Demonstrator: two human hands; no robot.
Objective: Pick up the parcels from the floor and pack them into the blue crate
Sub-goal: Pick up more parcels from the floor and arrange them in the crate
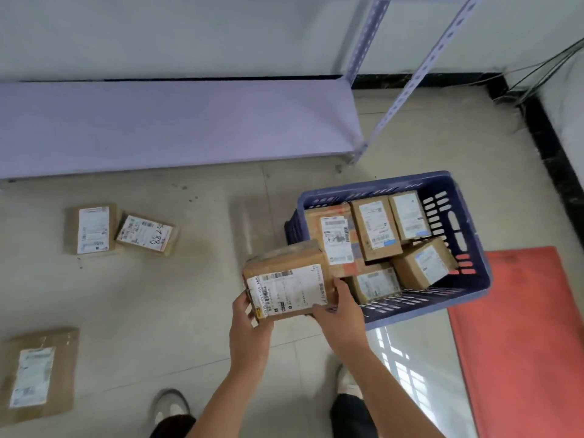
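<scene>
I hold a brown cardboard parcel (286, 279) with a white shipping label in the air, just left of the blue crate (471, 279). My left hand (249, 330) grips its near left corner and my right hand (339, 314) grips its near right edge. The crate stands on the floor and holds several labelled cardboard parcels (374, 227). Two small parcels, one (91, 229) beside another (146, 233), lie on the floor at the left. A larger flat parcel (38, 374) lies at the lower left edge.
A low pale shelf board (177, 124) on a perforated metal rack (407, 86) runs along the wall behind. A red mat (518, 336) lies right of the crate. Black skirting (556, 159) and cables mark the right wall. My shoes (172, 403) are at the bottom.
</scene>
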